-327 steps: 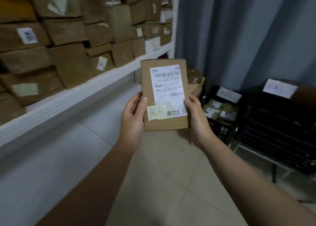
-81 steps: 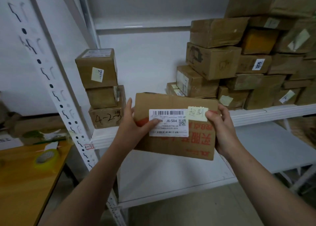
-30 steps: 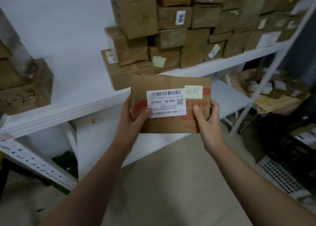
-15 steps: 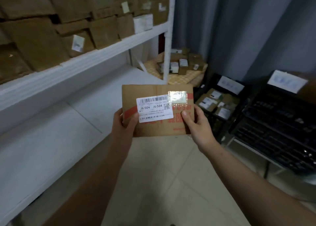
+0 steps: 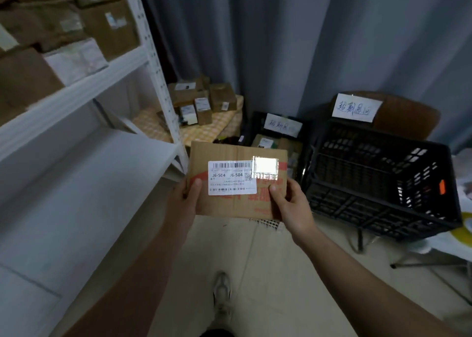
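Parcel hangs above the floor, long axis crosswise; our left hand and right hand pinch its lower corners, thumbs on top. Crate lies rightward, nearer the right hand.

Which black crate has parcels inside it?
The far crate, behind the held box: labelled parcels show inside. The big crate on the right shows only its mesh.
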The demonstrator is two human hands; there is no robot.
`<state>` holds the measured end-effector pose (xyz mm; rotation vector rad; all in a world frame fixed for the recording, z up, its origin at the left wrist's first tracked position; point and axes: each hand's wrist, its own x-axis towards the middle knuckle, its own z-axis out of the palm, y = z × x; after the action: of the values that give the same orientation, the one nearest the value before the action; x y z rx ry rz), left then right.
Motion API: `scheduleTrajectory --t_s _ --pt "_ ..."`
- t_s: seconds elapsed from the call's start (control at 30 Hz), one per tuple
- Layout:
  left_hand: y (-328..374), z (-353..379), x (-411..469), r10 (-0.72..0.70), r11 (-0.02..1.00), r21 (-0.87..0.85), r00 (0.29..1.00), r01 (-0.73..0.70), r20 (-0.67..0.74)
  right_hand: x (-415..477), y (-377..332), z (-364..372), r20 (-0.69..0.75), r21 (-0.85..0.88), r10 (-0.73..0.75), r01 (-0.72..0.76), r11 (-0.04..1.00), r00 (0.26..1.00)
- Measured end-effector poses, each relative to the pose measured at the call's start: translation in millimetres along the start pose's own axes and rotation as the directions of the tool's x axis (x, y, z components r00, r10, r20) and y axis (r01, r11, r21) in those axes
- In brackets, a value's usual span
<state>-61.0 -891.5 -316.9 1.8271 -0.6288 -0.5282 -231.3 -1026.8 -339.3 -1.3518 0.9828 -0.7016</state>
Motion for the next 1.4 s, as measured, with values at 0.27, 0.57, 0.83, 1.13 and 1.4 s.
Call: scheduleTrajectory --t_s 0.27,0.57,0.83,1.13,1.4 --pt "1 46 170 -0.065 0.990 0.134 0.974 0.037 0.216 140 -3 15 -0.116 -0.016 0.174 -0.177 0.984 0.978" --pt "4 151 315 -0.135 0.928 0.373 0.923 -0.010 0.362 275 -5 -26 -0.233 -0.074 0.247 -0.270 0.960 0.941" --pt "0 249 404 -0.182 0.887 0.461 0.917 -0.003 0.356 413 21 -63 -0.184 -0.259 0.241 -0.284 0.923 0.953" --pt "-92 347 509 -0.242 0.751 0.638 0.828 -0.171 0.506 554 114 -69 -0.179 -0.313 0.344 -0.385 0.868 0.922" --pt "-190 399 562 -0.280 0.666 0.718 0.824 -0.203 0.493 630 222 -54 -0.206 -0.319 0.389 -0.438 0.841 0.898"
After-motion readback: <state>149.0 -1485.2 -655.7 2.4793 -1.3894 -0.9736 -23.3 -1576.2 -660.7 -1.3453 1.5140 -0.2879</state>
